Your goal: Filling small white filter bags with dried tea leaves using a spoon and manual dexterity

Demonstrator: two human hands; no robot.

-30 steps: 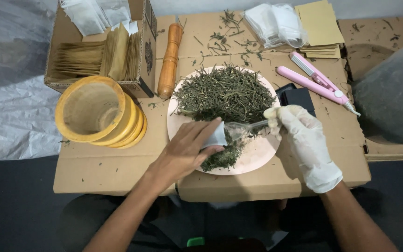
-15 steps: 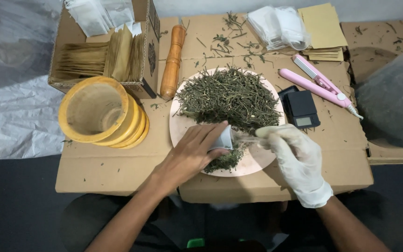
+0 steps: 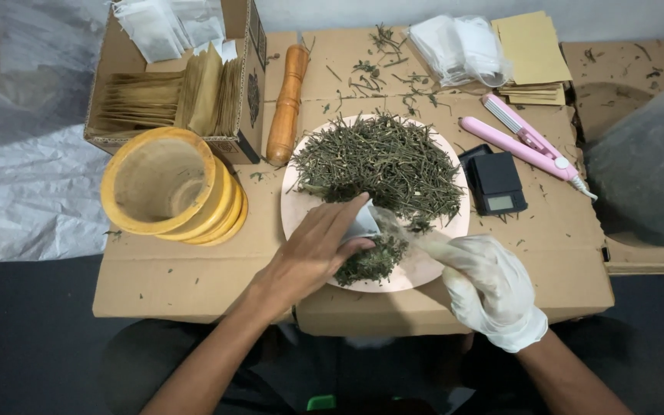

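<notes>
A round pale plate (image 3: 424, 265) on the cardboard table carries a heap of dried green herb (image 3: 382, 161). My bare left hand (image 3: 313, 250) rests at the plate's near edge and pinches a small white sachet (image 3: 363, 224) open beside a smaller clump of herb (image 3: 370, 260). My right hand (image 3: 489, 280), in a white glove, is at the plate's near right rim and holds a clear spoon-like scoop (image 3: 409, 230) pointed at the sachet's mouth. The scoop's tip is blurred.
A yellow wooden mortar (image 3: 167, 184) stands left of the plate, a wooden pestle (image 3: 287, 104) behind it. A box of brown envelopes (image 3: 170, 92) sits far left. A black pocket scale (image 3: 495, 183), a pink heat sealer (image 3: 524, 142) and stacked pouches (image 3: 536, 58) lie right.
Both hands have drawn closer together at the plate's near edge. The gloved right hand dropped lower and toward me, and the scoop now meets the sachet held by my left hand.
</notes>
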